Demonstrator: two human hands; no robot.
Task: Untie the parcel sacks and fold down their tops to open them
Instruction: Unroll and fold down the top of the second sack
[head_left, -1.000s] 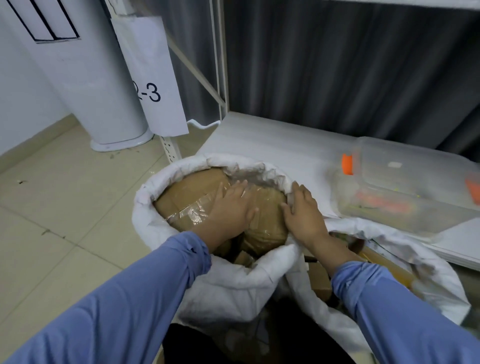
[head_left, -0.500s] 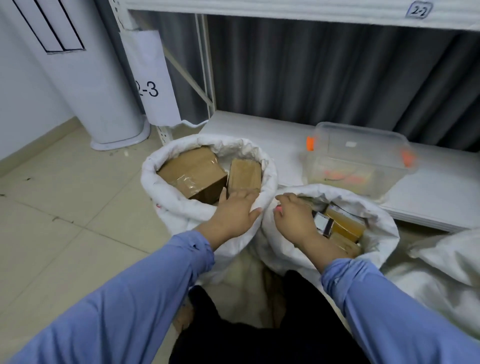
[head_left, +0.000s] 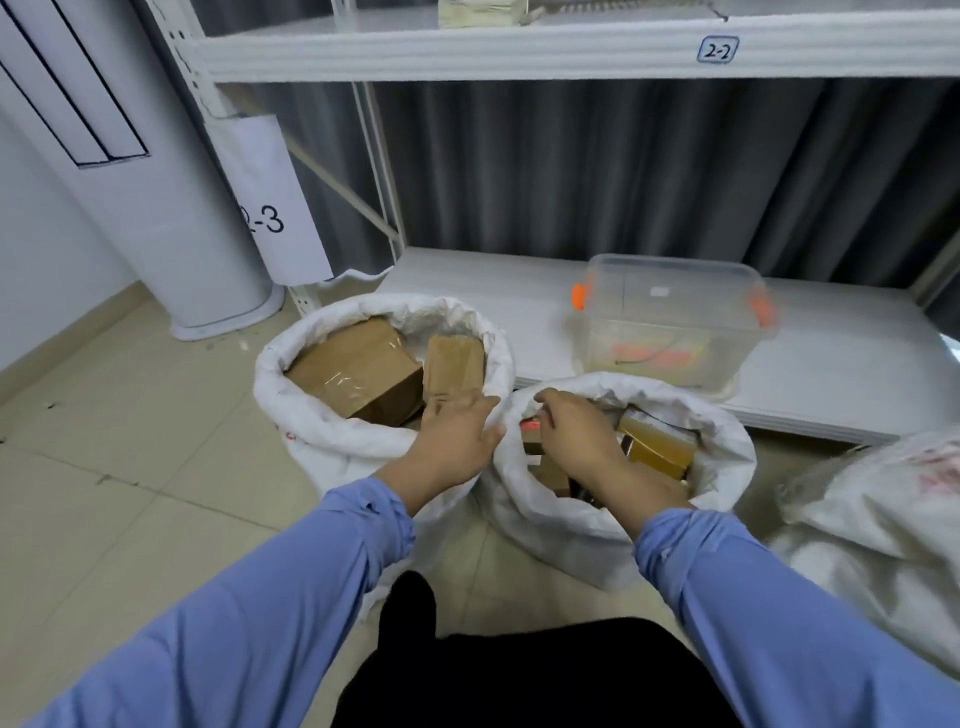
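- Left hand (head_left: 457, 441) rests straight-fingered on the near rim of the left sack (head_left: 311, 441).
- Right hand (head_left: 576, 436) curls at the rim of the right sack (head_left: 727, 457); I cannot tell any grip.
- Sacks stand side by side on the floor.

Third sack (head_left: 878, 519) cut by right edge, contents of clear bin (head_left: 670, 317) blurred, fingertips of right hand (head_left: 576, 436) hidden

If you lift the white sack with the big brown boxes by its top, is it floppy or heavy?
Probably floppy: the white sack has wrinkled, sagging cloth at its folded rim. Likely heavy, since cardboard boxes fill it to the top. It probably won't tip easily, sitting wide on the floor.
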